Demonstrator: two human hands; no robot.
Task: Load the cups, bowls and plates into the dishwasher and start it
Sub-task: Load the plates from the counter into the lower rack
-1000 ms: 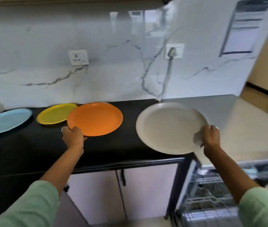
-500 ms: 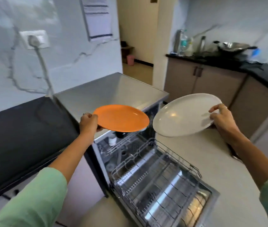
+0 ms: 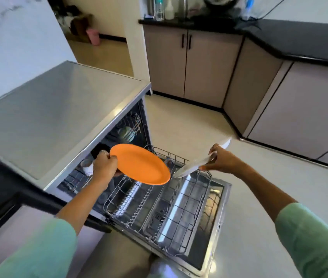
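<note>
Left hand (image 3: 104,167) has its grip on an orange plate (image 3: 140,163); right hand (image 3: 220,160) grips a white plate (image 3: 194,167), both above the pulled-out rack (image 3: 159,205). Cups (image 3: 88,167) sit far left inside the dishwasher (image 3: 59,117).

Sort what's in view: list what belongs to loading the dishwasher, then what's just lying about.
Job in hand:
orange plate, in the left hand
white plate, in the right hand
lower rack, pulled out over the open dishwasher door

Lying about:
bottles on the far counter
pink bin in the doorway
</note>
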